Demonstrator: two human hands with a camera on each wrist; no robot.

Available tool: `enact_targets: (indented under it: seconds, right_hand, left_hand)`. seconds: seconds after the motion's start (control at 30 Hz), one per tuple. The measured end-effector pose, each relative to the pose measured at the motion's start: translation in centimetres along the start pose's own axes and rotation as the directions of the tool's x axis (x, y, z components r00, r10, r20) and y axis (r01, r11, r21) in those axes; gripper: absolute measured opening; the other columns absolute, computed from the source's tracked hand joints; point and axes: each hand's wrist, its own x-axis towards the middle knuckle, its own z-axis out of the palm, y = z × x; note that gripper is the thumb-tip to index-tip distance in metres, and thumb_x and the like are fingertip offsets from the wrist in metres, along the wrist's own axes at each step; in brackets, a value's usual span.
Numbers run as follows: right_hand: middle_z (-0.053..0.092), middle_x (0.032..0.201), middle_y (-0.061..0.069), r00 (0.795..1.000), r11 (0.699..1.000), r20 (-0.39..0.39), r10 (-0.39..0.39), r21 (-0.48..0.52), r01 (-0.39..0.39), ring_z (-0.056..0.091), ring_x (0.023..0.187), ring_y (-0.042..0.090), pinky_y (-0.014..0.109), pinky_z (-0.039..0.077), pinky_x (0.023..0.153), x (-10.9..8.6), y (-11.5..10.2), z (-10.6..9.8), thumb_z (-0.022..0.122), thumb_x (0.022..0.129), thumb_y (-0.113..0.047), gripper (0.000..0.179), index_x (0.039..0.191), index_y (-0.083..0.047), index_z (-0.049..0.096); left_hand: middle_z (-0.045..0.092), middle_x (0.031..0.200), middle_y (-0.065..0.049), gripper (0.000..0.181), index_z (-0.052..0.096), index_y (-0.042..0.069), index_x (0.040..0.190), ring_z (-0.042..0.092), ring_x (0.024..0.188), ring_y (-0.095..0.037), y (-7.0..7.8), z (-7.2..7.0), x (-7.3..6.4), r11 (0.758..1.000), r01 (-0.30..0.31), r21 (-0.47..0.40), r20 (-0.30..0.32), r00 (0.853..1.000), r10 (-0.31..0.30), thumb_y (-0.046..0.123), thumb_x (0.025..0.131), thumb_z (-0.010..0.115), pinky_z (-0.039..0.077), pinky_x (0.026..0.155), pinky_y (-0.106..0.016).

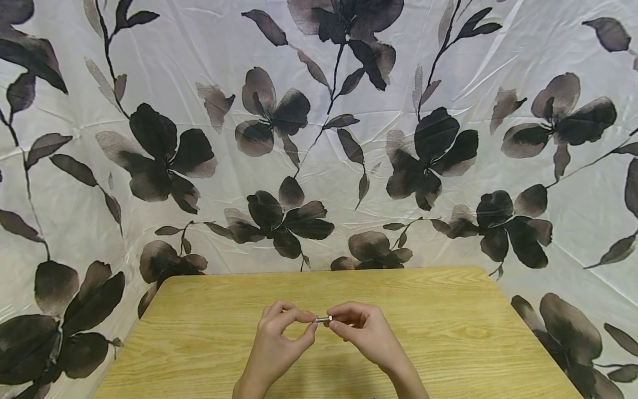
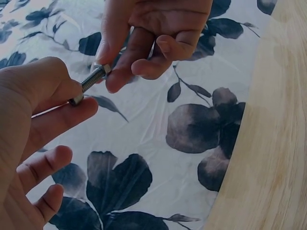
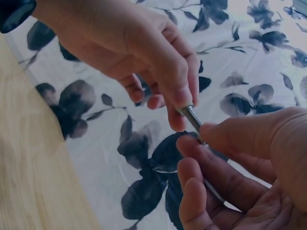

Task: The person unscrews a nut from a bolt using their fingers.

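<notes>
A small silver bolt (image 1: pixel 323 320) is held level between the two hands, above the table. My left hand (image 1: pixel 279 338) pinches its left end between thumb and forefinger. At the other end, the thumb and fingertips of my right hand (image 1: pixel 366 335) pinch a nut (image 2: pixel 106 69). Bare thread of the bolt (image 2: pixel 92 79) shows between the hands in the left wrist view. In the right wrist view the fingertips of the right hand (image 3: pixel 249 158) partly hide the bolt's near end. The other fingers of both hands are loosely curled.
A light wood-grain table (image 1: pixel 448 310) lies under the hands. Behind it and at its sides hangs white cloth (image 1: pixel 349 221) printed with dark flowers. A dark band (image 3: pixel 17 13) sits at the left wrist.
</notes>
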Motion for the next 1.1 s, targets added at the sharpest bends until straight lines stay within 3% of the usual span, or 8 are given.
enact_targets:
  seconds: [0.2,0.4,0.6,0.77,0.87,1.1]
  right_hand:
    - [0.076,0.108,0.019,0.999,0.999,-0.004,-0.044,-0.003,0.044,0.072,0.095,0.014,0.029,0.058,0.078,-0.05,-0.01,0.12,0.075,0.095,-0.014,0.021,0.114,-0.005,0.075]
    - [0.075,0.107,0.020,0.995,0.995,-0.004,-0.095,0.004,0.095,0.071,0.095,0.013,0.030,0.059,0.079,-0.12,0.03,0.20,0.074,0.095,-0.013,0.020,0.113,-0.005,0.074]
    - [0.075,0.108,0.021,0.994,0.994,0.006,-0.107,0.006,0.107,0.071,0.096,0.013,0.031,0.059,0.079,-0.15,0.05,0.17,0.073,0.096,-0.012,0.022,0.116,-0.005,0.074]
    - [0.074,0.110,0.023,0.999,0.999,0.017,-0.033,0.025,0.033,0.071,0.088,0.013,0.025,0.055,0.068,-0.06,-0.08,0.09,0.068,0.101,-0.019,0.028,0.123,-0.003,0.071]
    - [0.075,0.104,0.021,1.000,0.999,0.014,0.015,0.028,-0.016,0.068,0.080,0.013,0.022,0.049,0.060,0.01,-0.14,0.04,0.065,0.103,-0.025,0.029,0.119,-0.003,0.072]
    - [0.075,0.087,0.008,0.997,0.995,0.021,0.071,0.066,-0.072,0.061,0.070,0.010,0.018,0.040,0.056,-0.02,-0.04,-0.11,0.065,0.102,-0.029,0.033,0.108,0.002,0.075]
  left_hand:
    - [0.066,0.092,0.019,0.035,0.079,0.031,0.090,0.055,0.086,-0.005,0.26,-0.24,-0.04,0.992,0.088,-0.085,0.010,0.996,-0.088,0.001,0.074,0.088,0.045,0.074,-0.030]
    - [0.069,0.092,0.015,0.032,0.076,0.032,0.089,0.064,0.090,-0.007,0.52,-0.49,0.09,0.958,0.203,-0.201,0.058,0.979,-0.195,0.003,0.080,0.086,0.056,0.080,-0.031]
    - [0.072,0.091,0.013,0.031,0.075,0.032,0.087,0.068,0.091,-0.008,0.63,-0.57,0.23,0.943,0.251,-0.219,0.068,0.968,-0.242,0.004,0.081,0.086,0.057,0.083,-0.031]
    - [0.073,0.089,0.011,0.030,0.076,0.031,0.087,0.068,0.090,-0.008,0.60,-0.55,0.24,0.949,0.242,-0.203,0.040,0.970,-0.239,0.003,0.080,0.086,0.057,0.083,-0.031]
    - [0.071,0.089,0.015,0.031,0.077,0.032,0.088,0.065,0.089,-0.007,0.55,-0.53,0.24,0.958,0.226,-0.175,0.036,0.974,-0.223,0.003,0.079,0.087,0.054,0.082,-0.031]
    - [0.070,0.094,0.020,0.032,0.080,0.029,0.090,0.055,0.085,-0.003,0.28,-0.28,0.11,0.995,0.074,-0.071,0.030,0.997,-0.072,0.002,0.074,0.089,0.043,0.076,-0.032]
